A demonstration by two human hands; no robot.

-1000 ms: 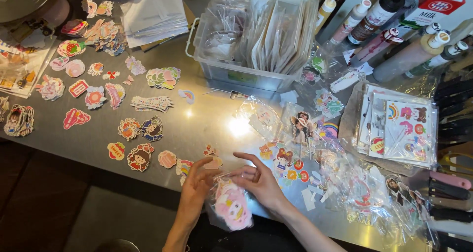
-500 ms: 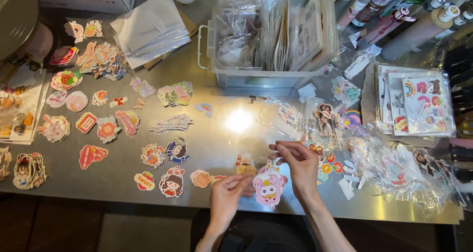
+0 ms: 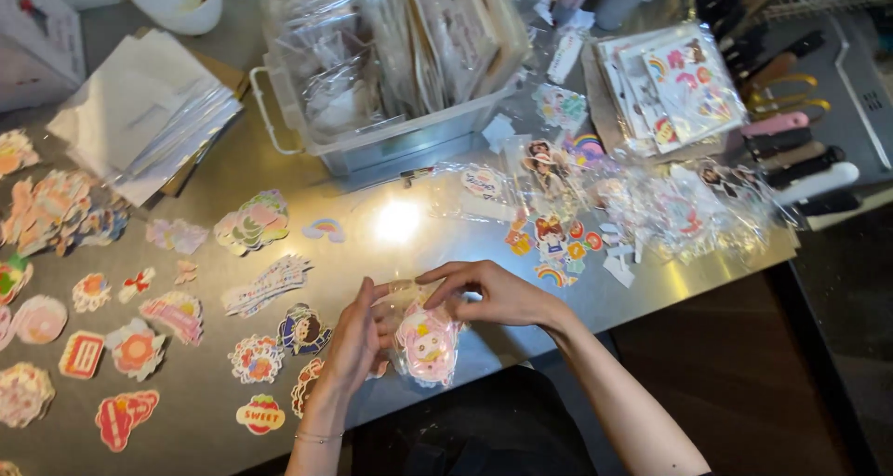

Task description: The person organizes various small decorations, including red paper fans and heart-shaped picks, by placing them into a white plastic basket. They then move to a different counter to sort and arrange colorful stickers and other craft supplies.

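Pink sticker [image 3: 426, 344] in a clear sleeve: held just above the near edge of the worktop [image 3: 400, 225], between both hands. Left hand [image 3: 358, 341]: palm turned inward, fingers curled, pinching the sleeve's left edge; thin bracelet at the wrist. Right hand [image 3: 493, 295]: reaches in from the right, forearm angled across the worktop edge, thumb and forefinger pinching the sleeve's top.

Loose stickers [image 3: 139, 327]: spread flat over the worktop's left half, well apart from one another. Bagged stickers [image 3: 642, 206]: heaped right of centre, beyond the right hand. Clear bin [image 3: 391, 76]: at the far side, packed upright with sleeved sheets. Sleeve stack [image 3: 139, 113]: far left, beside the bin. Sticker sheets [image 3: 670, 85]: piled right of the bin. Tool handles [image 3: 791, 151]: far right.
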